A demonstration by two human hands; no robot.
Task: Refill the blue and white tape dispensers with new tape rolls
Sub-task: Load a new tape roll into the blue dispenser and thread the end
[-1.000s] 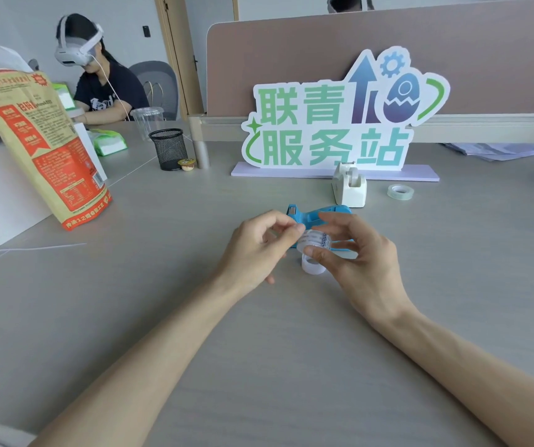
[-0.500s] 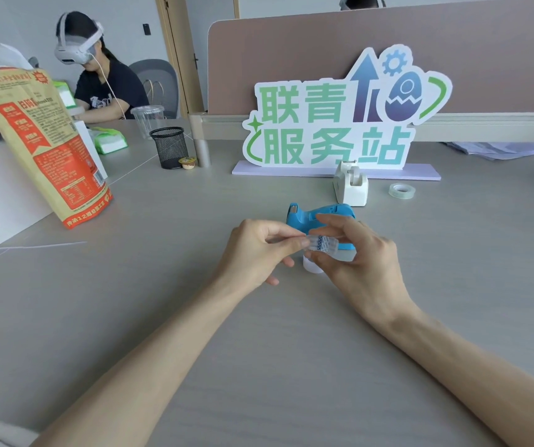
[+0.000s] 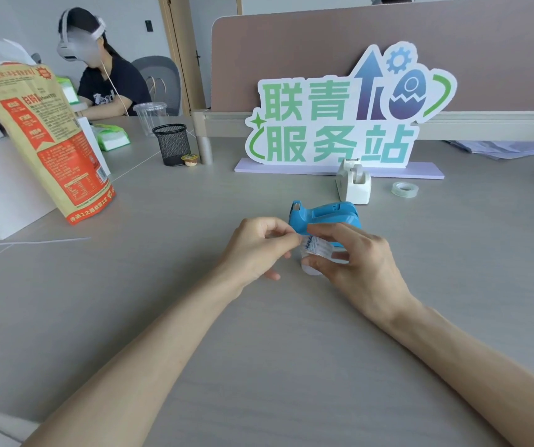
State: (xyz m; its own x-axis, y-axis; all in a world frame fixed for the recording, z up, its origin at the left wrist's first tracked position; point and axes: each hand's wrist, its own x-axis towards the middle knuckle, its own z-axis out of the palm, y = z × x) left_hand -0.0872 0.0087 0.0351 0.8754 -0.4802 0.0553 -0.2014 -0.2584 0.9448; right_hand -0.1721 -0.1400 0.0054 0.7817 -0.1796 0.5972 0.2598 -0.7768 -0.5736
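The blue tape dispenser (image 3: 325,214) stands on the grey table just behind my hands. My right hand (image 3: 352,262) holds a clear tape roll with a blue-printed label (image 3: 315,246) in front of it. My left hand (image 3: 256,246) pinches the roll's left edge with thumb and forefinger. A white round piece (image 3: 310,270) lies on the table under my right fingers, mostly hidden. The white tape dispenser (image 3: 354,182) stands farther back, with a loose clear tape roll (image 3: 405,189) lying flat to its right.
A large green and white sign (image 3: 339,114) on a lilac base stands behind the dispensers. A black mesh cup (image 3: 172,144) and an orange snack bag (image 3: 43,140) are at the left. A seated person wearing a headset (image 3: 97,72) is at the far left.
My hands have kept the roll in front of the blue dispenser. The roll has turned in my fingers, with its printed label now facing up, and my left fingers have closed on its edge.
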